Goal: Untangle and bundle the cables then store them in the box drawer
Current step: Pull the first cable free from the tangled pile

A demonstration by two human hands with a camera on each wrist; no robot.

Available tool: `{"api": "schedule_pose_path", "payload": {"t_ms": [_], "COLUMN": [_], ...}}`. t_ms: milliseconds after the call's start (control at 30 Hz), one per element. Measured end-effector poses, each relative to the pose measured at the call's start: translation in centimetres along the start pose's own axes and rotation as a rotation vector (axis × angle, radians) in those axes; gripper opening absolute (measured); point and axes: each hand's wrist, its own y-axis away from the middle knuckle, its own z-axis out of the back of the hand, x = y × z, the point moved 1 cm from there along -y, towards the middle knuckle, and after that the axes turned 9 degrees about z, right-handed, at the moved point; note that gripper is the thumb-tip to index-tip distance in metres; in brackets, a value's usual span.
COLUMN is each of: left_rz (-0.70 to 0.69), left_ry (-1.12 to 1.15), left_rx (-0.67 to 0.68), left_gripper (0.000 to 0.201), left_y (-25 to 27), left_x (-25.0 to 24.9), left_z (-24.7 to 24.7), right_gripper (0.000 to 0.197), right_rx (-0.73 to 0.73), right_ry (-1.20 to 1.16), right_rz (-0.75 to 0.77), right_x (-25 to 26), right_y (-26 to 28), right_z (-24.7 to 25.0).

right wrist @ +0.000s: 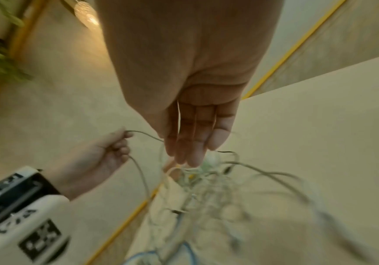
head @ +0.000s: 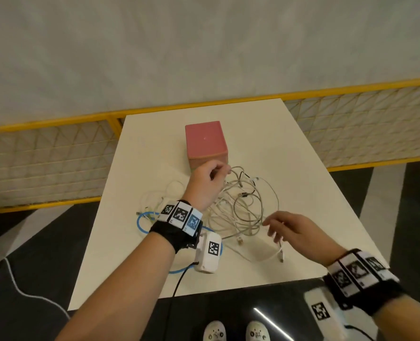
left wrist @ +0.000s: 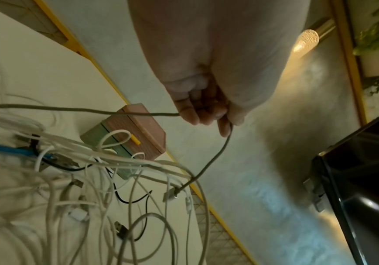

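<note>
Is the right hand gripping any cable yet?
No, the right hand hovers with straight fingers above the cable tangle, holding nothing.

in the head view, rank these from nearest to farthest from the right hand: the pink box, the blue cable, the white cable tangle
1. white cable tangle: just left of the right hand, whose fingertips are at its edge.
2. blue cable: far left of the table, partly under the left wrist.
3. pink box: at the back of the table, beyond the left hand.

The last two are fairly close to each other in rank.
</note>
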Motion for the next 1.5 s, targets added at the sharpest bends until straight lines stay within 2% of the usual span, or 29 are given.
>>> {"api": "schedule_pose_path", "payload": {"t_ms": [100, 233, 400, 600, 733, 800, 900, 967, 1000, 1100, 1167, 1267, 1300, 1367, 1433, 1500], "left_rz": [-0.001, -0.050, -0.110, -0.112, -0.130, -0.131, -0.081, 0.006, 0.033, 0.106, 0.135, 0.162, 0.190, 0.267, 0.319, 0.272], "left_ry": [0.024, 0.024, 0.009, -0.069, -0.106, -0.097, -0.297, -0.478, -0.474, -0.159, -0.068, 0.052, 0.058, 0.067, 0.093, 0.115], "left_rx": [0.006, 0.006, 0.049, 0.164, 0.177, 0.168, 0.071, -0.023, -0.033, 0.064, 0.078, 0.097, 0.112, 0.142, 0.154, 0.125], "left_gripper": [0.017, 0.012, 0.011, 0.010, 0.008, 0.008, 0.009, 0.011, 0.014, 0.025, 0.028, 0.038, 0.041, 0.034, 0.038, 0.028], "left_y": [0.2, 0.6, 1.5, 2.3, 2.7, 2.8, 2.1, 1.3, 1.0, -0.3, -0.7, -1.6, -1.9, -2.7, -3.2, -3.3], "left_x": [-0.6, -1.5, -1.1, 0.4, 1.3, 1.3, 1.6, 1.9, 1.9, 1.3, 0.7, 0.6, 0.8, 1.2, 1.4, 0.8], "left_z": [0.0, 0.3, 1.9, 3.6, 4.0, 4.1, 3.5, 3.0, 2.6, 1.2, 0.0, -1.1, -1.3, -1.2, -1.0, -0.6], "right_gripper": [0.030, 0.041, 0.027, 0.031, 0.034, 0.031, 0.024, 0.024, 0.023, 0.026, 0.029, 0.023, 0.022, 0.023, 0.024, 0.024], "right_rx": [-0.034, -0.139, -0.244, -0.255, -0.243, -0.264, -0.283, -0.216, -0.190, -0.241, -0.242, -0.053, -0.030, -0.089, -0.185, -0.214], "right_ry": [-0.167, -0.584, -1.219, -1.316, -1.295, -1.206, -0.997, -0.858, -0.779, -0.558, -0.421, -0.223, -0.177, -0.114, -0.094, -0.096], "right_rz": [0.057, -0.059, -0.229, -0.418, -0.506, -0.513, -0.386, -0.292, -0.257, -0.156, -0.083, -0.035, -0.018, 0.033, 0.093, 0.145], "right_x": [2.8, 4.8, 5.7, 5.5, 5.1, 5.2, 5.4, 5.7, 5.9, 5.8, 5.6, 5.2, 5.0, 4.5, 4.2, 4.4], "right_y": [-4.9, -9.4, -11.8, -12.6, -13.0, -13.1, -12.9, -12.4, -12.1, -11.8, -11.8, -11.6, -11.6, -11.6, -11.6, -11.5], "right_z": [-0.3, -0.7, -0.4, -0.9, -1.4, -1.6, -1.7, -1.8, -1.9, -2.2, -2.3, -2.4, -2.5, -2.5, -2.2, -1.9]}}
